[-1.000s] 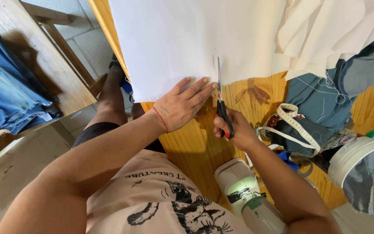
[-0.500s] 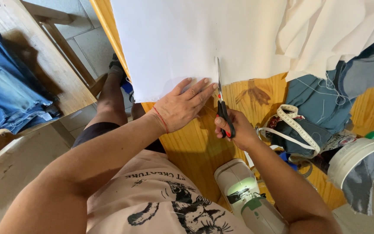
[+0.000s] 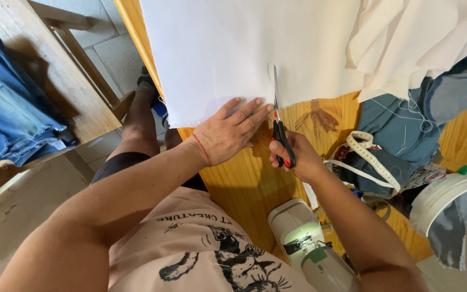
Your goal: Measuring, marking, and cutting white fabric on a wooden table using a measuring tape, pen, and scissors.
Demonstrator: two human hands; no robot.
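White cotton fabric [image 3: 233, 48] lay flat on the wooden bench [image 3: 244, 178] under my open left hand [image 3: 228, 132] while my right hand [image 3: 293, 157], clamped on black-handled scissors [image 3: 278, 116], was mid-cut; continuing called for steady tension.

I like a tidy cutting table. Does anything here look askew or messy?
The white fabric lies flat under the left hand. Messier: a measuring tape sprawls over heaped blue cloth, with loose threads.
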